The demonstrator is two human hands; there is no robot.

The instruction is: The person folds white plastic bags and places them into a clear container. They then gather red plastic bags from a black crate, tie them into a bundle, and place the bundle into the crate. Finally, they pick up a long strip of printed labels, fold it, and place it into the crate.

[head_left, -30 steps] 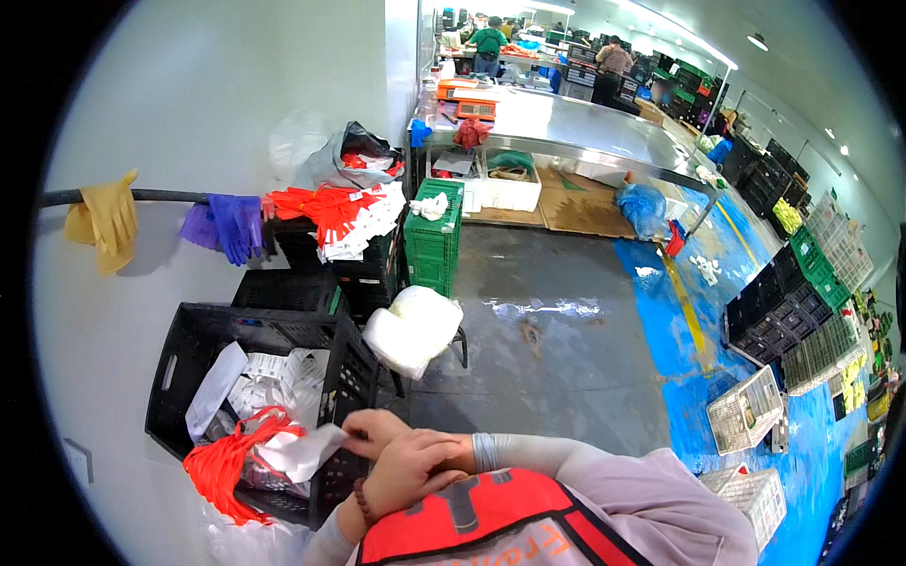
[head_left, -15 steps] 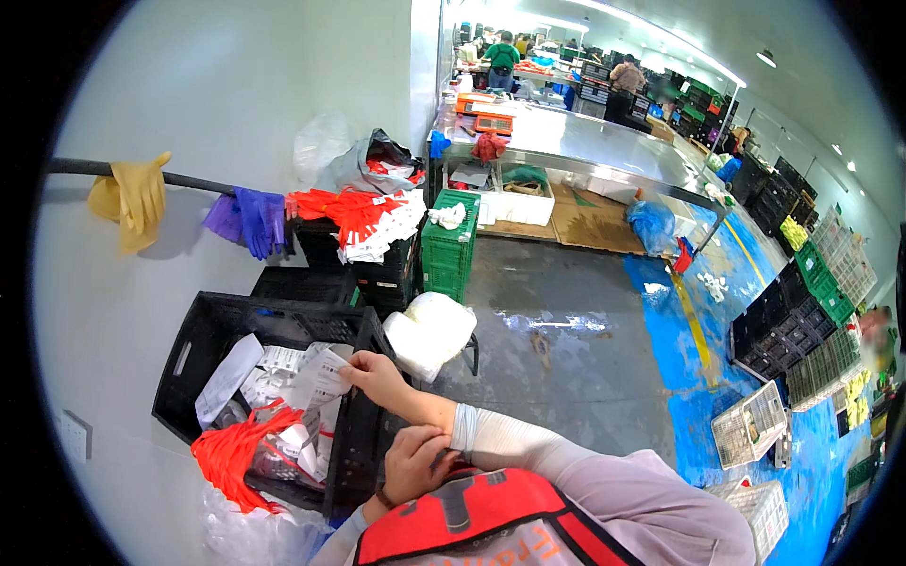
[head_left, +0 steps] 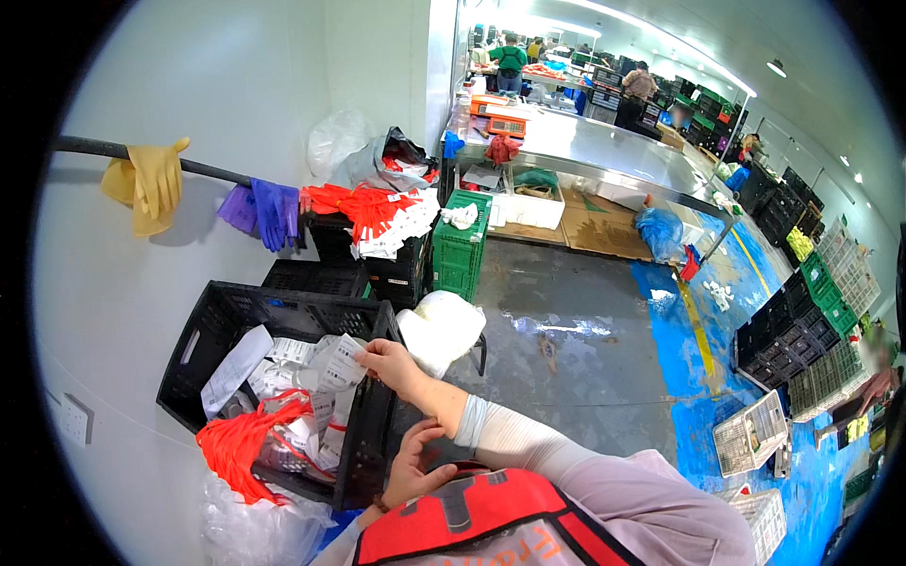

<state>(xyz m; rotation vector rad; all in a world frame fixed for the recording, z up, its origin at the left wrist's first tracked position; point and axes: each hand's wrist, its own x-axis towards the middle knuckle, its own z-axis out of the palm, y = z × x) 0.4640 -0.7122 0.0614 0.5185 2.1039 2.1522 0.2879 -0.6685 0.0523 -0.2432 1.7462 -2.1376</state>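
Note:
My right hand [head_left: 393, 368] pinches a white printed paper tag [head_left: 339, 366] above a black plastic crate [head_left: 376, 429]. Inside that crate lie many more white tags, with a larger folded white sheet [head_left: 233, 373] leaning at its left side. A bundle of red straps [head_left: 236, 445] hangs over the crate's near edge. Below my right wrist is my left hand [head_left: 411, 469], palm partly turned up, fingers apart, holding nothing I can see. Its fingertips are close to the right forearm; whether they touch it I cannot tell.
Clear plastic wrap [head_left: 250, 528] sits below the crate. Behind it are stacked crates with red-strapped tags [head_left: 377, 215], a green crate [head_left: 460, 250] and a white-covered stool [head_left: 442, 330]. Gloves [head_left: 151, 184] hang on a wall rail. A steel table [head_left: 604, 141] stands farther back.
My left hand's fingers have loosened and spread, after being curled against the right wrist. My right hand still holds the tag. The whole view has shifted slightly.

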